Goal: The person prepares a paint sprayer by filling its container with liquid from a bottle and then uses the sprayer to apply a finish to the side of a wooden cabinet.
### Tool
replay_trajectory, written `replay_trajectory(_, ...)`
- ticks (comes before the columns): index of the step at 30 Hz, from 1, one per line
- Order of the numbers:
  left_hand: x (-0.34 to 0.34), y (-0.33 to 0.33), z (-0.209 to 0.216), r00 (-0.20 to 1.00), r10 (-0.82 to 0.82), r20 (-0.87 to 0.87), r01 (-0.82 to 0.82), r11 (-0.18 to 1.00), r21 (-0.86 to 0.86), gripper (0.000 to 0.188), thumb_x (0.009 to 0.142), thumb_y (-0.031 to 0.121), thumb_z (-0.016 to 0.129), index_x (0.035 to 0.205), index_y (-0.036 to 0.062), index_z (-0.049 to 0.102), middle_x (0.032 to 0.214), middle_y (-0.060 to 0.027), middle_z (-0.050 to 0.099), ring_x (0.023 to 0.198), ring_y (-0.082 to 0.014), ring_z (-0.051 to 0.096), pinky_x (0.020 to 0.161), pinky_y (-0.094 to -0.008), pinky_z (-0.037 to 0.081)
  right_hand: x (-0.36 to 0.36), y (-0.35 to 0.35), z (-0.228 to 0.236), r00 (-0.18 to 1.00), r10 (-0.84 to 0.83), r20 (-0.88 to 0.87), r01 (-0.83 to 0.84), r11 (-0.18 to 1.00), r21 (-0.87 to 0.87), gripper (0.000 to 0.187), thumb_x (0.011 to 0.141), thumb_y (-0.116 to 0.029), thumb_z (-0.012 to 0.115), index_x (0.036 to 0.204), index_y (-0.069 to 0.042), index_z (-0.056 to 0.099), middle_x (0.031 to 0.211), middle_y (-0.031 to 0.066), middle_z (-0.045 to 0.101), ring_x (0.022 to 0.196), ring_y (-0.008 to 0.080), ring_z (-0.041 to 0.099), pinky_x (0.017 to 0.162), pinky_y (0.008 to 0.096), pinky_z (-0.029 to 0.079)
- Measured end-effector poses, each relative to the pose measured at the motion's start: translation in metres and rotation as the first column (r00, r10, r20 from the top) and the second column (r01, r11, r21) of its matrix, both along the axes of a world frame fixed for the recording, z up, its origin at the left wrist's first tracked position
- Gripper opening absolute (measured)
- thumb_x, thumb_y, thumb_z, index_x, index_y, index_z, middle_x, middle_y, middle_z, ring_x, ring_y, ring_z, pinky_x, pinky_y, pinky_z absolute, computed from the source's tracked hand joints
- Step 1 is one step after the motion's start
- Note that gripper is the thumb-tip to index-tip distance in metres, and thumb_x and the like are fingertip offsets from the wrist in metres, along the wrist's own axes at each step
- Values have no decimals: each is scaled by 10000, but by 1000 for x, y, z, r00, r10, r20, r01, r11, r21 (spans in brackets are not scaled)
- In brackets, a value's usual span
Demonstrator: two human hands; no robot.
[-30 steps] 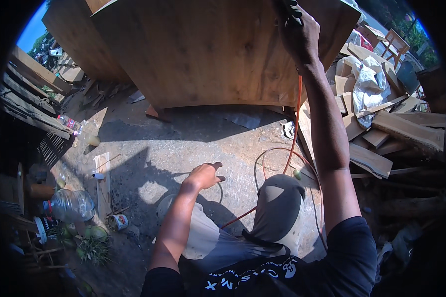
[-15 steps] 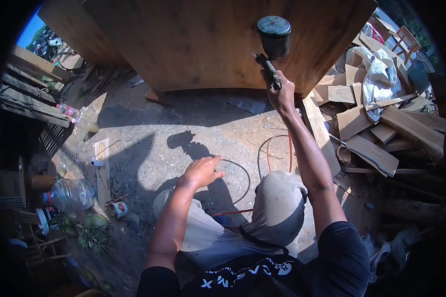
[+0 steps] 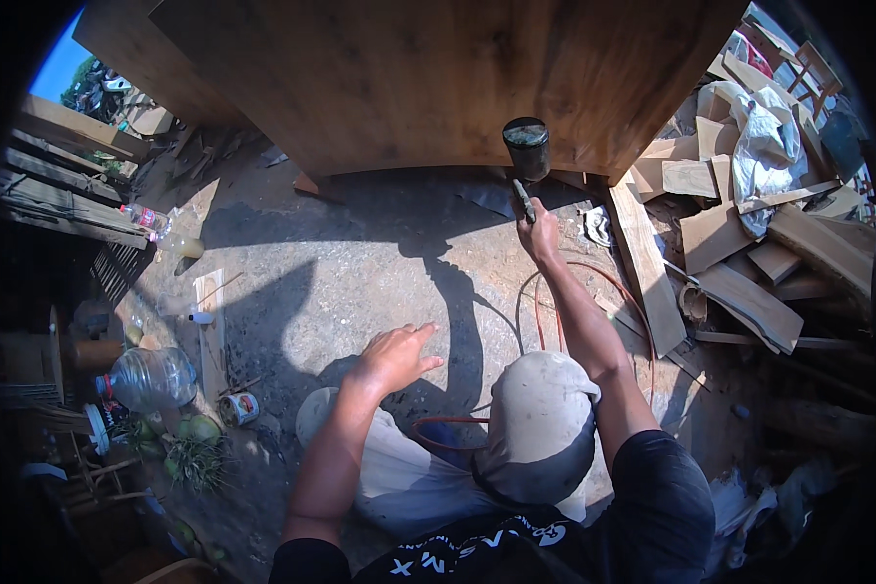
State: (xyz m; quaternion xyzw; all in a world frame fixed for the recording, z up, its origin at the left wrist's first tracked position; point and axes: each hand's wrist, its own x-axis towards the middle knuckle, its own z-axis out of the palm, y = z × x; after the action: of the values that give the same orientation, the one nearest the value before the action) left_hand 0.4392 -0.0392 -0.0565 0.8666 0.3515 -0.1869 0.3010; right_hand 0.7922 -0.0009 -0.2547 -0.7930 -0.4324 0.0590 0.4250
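Sunlit ground (image 3: 365, 304) spreads below you. Your right hand (image 3: 540, 236) clasps the spray gun (image 3: 527, 159), which juts beyond its fingers near the wooden panel (image 3: 389, 92); your left hand (image 3: 393, 360) hovers, fingers parted.

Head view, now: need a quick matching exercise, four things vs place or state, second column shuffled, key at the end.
Things:
1. Spray gun
2. Left hand
3. Large clear bottle
4. Crumpled white plastic

Place or state:
A. On its side, at the picture's left
B. Among the wood pieces at the picture's right
C. Held in the right hand
D. Empty, held out over the ground

Pairs: 1-C, 2-D, 3-A, 4-B
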Motion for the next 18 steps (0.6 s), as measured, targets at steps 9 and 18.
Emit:
replay_trajectory(9, -1, 4, -5, 1000, -10, -19, 10, 1000, 1, 630, 993, 438, 693, 1492, 81, 546, 1318, -255, 682, 1257, -416, 645, 1070, -498, 509, -6, -7, 43, 996, 79, -42, -81, 994, -73, 274, 974, -290, 688, 961, -20, 650, 731, 304, 630, 748, 517, 670, 649, 551, 493)
replay_trajectory(18, 14, 20, 4, 1000, -22, -18, 22, 999, -41, 647, 990, 460, 697, 1512, 117, 529, 1388, -225, 653, 1299, -405, 618, 1083, -494, 498, -7, 3, 220, 995, 96, 34, -99, 990, 101, 234, 970, -265, 722, 954, -50, 630, 738, 279, 636, 753, 494, 672, 649, 517, 492)
